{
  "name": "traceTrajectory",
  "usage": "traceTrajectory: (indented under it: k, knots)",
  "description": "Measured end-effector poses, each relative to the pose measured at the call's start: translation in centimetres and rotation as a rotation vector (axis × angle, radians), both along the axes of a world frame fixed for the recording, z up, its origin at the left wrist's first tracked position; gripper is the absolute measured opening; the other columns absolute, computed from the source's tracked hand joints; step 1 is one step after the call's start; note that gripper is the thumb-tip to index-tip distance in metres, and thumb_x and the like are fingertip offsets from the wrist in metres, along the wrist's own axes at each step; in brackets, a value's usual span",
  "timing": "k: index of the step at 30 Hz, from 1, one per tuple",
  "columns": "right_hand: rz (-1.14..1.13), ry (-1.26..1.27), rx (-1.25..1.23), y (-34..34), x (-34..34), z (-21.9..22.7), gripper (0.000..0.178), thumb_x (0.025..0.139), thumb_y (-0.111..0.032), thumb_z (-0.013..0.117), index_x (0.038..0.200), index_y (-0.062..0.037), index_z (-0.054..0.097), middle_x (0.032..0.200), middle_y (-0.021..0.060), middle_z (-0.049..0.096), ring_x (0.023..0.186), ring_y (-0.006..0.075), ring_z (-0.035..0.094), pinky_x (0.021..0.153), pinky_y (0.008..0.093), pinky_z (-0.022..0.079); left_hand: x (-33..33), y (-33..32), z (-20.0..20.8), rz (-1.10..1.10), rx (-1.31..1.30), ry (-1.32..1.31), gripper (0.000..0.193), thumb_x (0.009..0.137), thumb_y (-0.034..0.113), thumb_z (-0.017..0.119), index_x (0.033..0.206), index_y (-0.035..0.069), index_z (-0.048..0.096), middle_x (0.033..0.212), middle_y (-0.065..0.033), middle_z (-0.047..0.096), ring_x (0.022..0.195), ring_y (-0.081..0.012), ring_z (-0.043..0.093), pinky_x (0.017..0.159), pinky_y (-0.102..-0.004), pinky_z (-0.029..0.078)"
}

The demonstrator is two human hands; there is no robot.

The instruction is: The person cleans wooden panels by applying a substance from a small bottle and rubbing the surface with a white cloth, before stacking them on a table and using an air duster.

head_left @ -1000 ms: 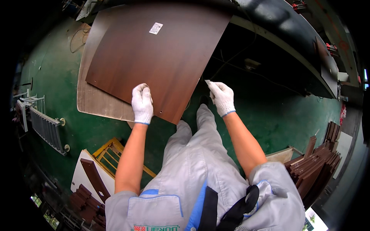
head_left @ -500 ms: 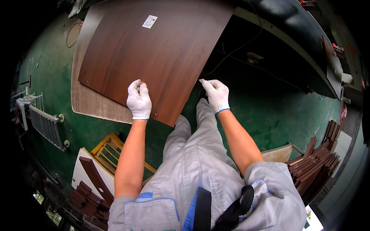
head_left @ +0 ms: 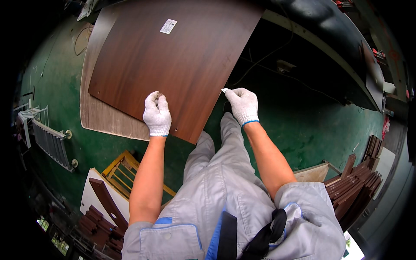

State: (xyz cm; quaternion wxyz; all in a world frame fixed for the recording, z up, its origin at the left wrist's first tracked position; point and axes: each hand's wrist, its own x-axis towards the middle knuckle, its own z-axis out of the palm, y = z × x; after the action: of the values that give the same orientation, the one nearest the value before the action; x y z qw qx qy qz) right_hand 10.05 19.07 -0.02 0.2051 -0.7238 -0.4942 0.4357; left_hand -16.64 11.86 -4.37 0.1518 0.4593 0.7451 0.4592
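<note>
Since a second ago, left hand (head_left: 157,114) is barely shifting; right hand (head_left: 243,105) is sitting closer to the dark brown board (head_left: 173,65). Left fingers are curling closed in front of the board's near part; can't tell if they're holding or touching anything. Board is lying over a paler board (head_left: 108,117). Right fingers are pinching a small white piece (head_left: 224,90) at the board's right edge, contact unclear. Looks like they're lining it up; next move is probably calling for a steady pinch.

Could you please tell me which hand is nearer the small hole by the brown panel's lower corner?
Left hand, at the lower edge of the panel, just left of the hole. The right hand is farther away, beside the panel's right edge.
</note>
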Motion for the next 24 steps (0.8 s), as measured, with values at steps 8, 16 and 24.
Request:
traceTrajectory:
  k: [8, 16, 24]
  knots:
    - [0.061, -0.046, -0.019, -0.5, -0.2, 1.6, 0.042, 0.087, -0.043, 0.074, 0.083, -0.0009, 0.075, 0.061, 0.0127, 0.067, 0.057, 0.0244, 0.067, 0.064, 0.0363, 0.053, -0.1, -0.1, -0.4, 0.005, 0.032, 0.012, 0.022, 0.097, 0.013, 0.069, 0.115, 0.002, 0.064, 0.089, -0.0061, 0.071, 0.072, -0.0147, 0.067, 0.069, -0.0302, 0.056]
    - [-0.041, 0.126, 0.048, -1.3, 0.3, -0.5, 0.029, 0.086, -0.026, 0.077, 0.086, 0.0034, 0.076, 0.076, 0.0098, 0.073, 0.072, 0.0139, 0.066, 0.069, 0.0303, 0.052, -0.3, -0.1, -0.6, -0.002, 0.028, 0.083, 0.023, 0.097, 0.014, 0.069, 0.116, 0.002, 0.064, 0.09, -0.0075, 0.072, 0.072, -0.0163, 0.068, 0.069, -0.0309, 0.056]
    - [0.036, -0.018, 0.038, -1.3, 0.1, 0.6, 0.038, 0.085, -0.036, 0.076, 0.083, 0.0017, 0.075, 0.08, 0.0169, 0.073, 0.077, 0.0259, 0.071, 0.074, 0.0352, 0.054, 0.3, 0.1, 0.4, 0.022, 0.004, 0.022, 0.022, 0.097, 0.014, 0.068, 0.115, 0.003, 0.064, 0.087, -0.0072, 0.072, 0.069, -0.0165, 0.068, 0.068, -0.0311, 0.056]
